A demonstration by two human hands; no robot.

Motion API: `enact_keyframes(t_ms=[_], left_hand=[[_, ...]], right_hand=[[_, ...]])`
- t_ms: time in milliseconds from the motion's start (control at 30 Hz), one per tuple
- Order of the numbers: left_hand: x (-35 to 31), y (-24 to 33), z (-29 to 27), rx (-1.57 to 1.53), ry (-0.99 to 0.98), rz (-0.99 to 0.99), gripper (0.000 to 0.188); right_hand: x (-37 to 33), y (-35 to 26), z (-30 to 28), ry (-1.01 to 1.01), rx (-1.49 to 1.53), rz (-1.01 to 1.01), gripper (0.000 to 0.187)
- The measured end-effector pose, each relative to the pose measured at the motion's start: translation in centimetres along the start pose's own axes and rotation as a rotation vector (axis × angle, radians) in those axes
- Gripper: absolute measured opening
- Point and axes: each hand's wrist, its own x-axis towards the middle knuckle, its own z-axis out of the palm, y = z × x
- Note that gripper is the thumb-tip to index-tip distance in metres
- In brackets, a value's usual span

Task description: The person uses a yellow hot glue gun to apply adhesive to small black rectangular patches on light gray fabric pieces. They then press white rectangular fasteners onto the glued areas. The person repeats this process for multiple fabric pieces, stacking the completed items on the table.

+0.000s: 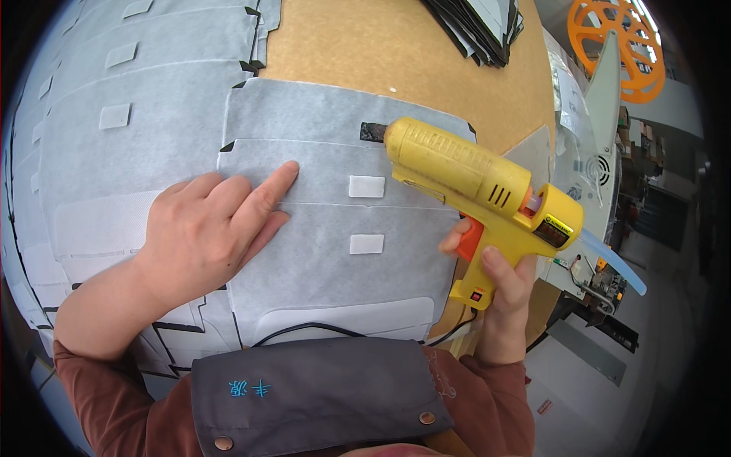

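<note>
My right hand (502, 293) grips a yellow hot glue gun (464, 167) by its handle, with a finger at the orange trigger (470, 238). A translucent glue stick (617, 263) sticks out of its back. The gun's tip is at a small black patch (371, 132) on a grey fabric panel (304, 179). My left hand (205, 228) rests on the stacked panels, index finger and thumb extended, the other fingers bent, holding nothing. Two white rectangular pads, an upper pad (366, 186) and a lower pad (366, 244), lie below the patch.
More grey panels (175, 84) with white pads spread to the left. A stack of black-edged sheets (487, 30) lies at the back on the brown tabletop (343, 46). The gun's black cord (304, 327) runs near my apron. An orange reel (617, 49) and machinery stand to the right.
</note>
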Motion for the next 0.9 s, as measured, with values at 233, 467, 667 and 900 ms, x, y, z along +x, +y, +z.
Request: enact_keyframes(t_ms=[233,467,667,900], left_hand=[[0.0,0.0,0.0,-0.010,0.005,-0.002,0.057],[0.0,0.0,0.1,-0.014,0.003,-0.004,0.059],[0.0,0.0,0.2,-0.007,0.002,-0.003,0.059],[0.1,0.0,0.1,-0.005,0.000,0.004,0.057]], right_hand=[[0.0,0.2,-0.1,-0.030,0.015,0.010,0.050],[-0.6,0.6,-0.5,-0.056,0.022,0.003,0.051],[-1.2,0.6,-0.1,0.133,-0.064,0.020,0.065],[-0.9,0.2,-0.7,0.065,-0.032,-0.010,0.051]])
